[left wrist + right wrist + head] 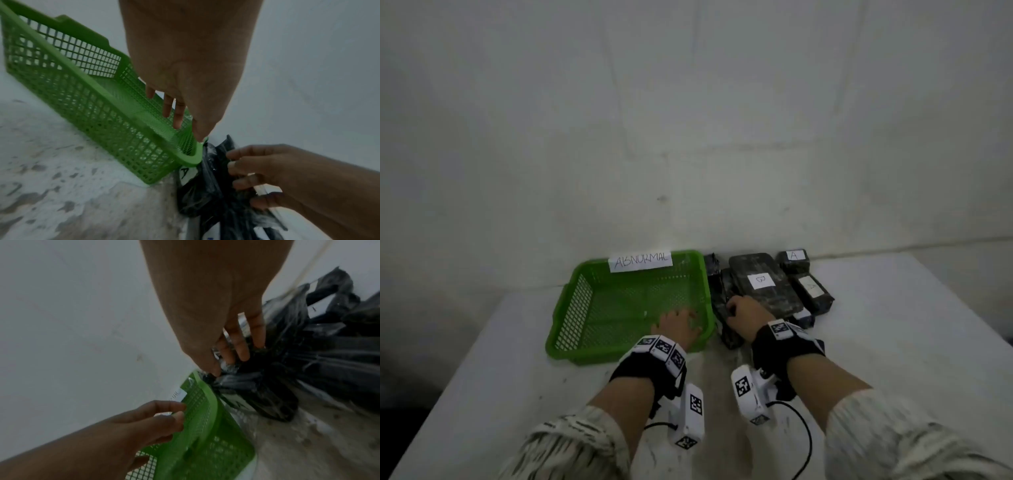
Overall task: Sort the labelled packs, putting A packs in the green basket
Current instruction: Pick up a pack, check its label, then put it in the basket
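The green basket [582, 305] [92, 113] [205, 443], tagged ABNORMAL on its far wall, sits on the white table. My left hand [688, 320] [185, 126] [164, 421] is inside its near right corner, fingers fairly straight, thumb at the rim. Just right of the basket lies a long black pack [729, 337] [197, 194] [257, 394]; the left wrist view shows an A on its white label. My right hand [736, 310] [242, 175] [232, 356] grips this pack with curled fingers.
More dark packs are heaped to the right: a big one labelled B [763, 281], a small one labelled A [793, 260] by the wall, another with an unreadable label [811, 289]. The wall stands close behind. The table [893, 342] stretches right and toward me.
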Tool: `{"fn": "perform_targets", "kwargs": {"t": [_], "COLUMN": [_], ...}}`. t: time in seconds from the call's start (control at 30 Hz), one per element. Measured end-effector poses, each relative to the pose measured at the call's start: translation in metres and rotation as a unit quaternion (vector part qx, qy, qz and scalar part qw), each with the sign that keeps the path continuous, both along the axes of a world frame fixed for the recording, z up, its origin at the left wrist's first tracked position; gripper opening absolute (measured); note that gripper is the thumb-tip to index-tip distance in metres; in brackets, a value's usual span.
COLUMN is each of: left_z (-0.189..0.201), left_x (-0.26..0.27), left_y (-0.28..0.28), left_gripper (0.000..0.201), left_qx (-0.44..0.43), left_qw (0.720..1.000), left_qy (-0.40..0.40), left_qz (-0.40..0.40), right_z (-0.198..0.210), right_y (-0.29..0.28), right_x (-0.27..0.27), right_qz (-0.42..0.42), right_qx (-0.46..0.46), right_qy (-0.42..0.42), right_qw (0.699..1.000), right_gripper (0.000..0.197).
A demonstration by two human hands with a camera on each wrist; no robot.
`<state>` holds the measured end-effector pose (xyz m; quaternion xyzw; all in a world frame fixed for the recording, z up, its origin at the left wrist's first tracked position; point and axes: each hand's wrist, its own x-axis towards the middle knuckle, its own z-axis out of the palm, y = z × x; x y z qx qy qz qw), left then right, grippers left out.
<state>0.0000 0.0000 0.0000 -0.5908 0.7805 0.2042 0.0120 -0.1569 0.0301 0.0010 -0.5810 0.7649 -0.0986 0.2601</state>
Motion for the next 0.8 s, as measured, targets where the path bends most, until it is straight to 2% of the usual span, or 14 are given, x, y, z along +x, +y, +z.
{"fn": "perform_targets", "kwargs": {"t": [0.13, 0.2, 0.3, 0.43, 0.57, 0.7, 0.77, 0.8], "left_z": [-0.024, -0.032, -0.038, -0.036, -0.036, -0.031, -0.027, -0.023], "left_x": [0.004, 0.006, 0.010, 0.010, 0.008, 0.006, 0.004, 0.003], "left_y": [0.002, 0.004, 0.005, 0.002, -0.002, -0.007, -0.011, -0.012], "left_gripper": [0.043, 0.046, 0.047, 0.047, 0.048, 0.052, 0.051, 0.050], "left_qx": [0.055, 0.051, 0.038, 0.071, 0.088, 0.127, 0.137, 0.134], "left_qw": [0.993, 0.987, 0.986, 0.986, 0.985, 0.980, 0.985, 0.989], "left_qy": [-0.092, -0.134, -0.137, -0.127, -0.123, -0.128, -0.078, -0.015], "left_qz": [-0.048, -0.077, -0.084, -0.085, -0.082, -0.083, -0.072, -0.053], "right_z": [-0.024, -0.037, -0.050, -0.052, -0.042, -0.017, -0.008, -0.004], "right_y": [-0.008, -0.010, -0.013, -0.016, -0.014, -0.003, 0.002, 0.004], "right_x": [0.013, 0.015, 0.017, 0.022, 0.018, 0.013, 0.011, 0.011], "right_qz": [-0.005, -0.012, -0.026, -0.023, -0.083, -0.160, -0.210, -0.235], "right_qx": [0.033, 0.040, 0.037, 0.019, -0.008, -0.098, -0.170, -0.207], "right_qy": [0.070, 0.103, 0.129, 0.146, 0.077, 0.019, -0.041, -0.087], "right_qw": [0.997, 0.994, 0.991, 0.989, 0.994, 0.982, 0.962, 0.946], "right_gripper": [0.045, 0.047, 0.048, 0.046, 0.051, 0.045, 0.040, 0.037]}}
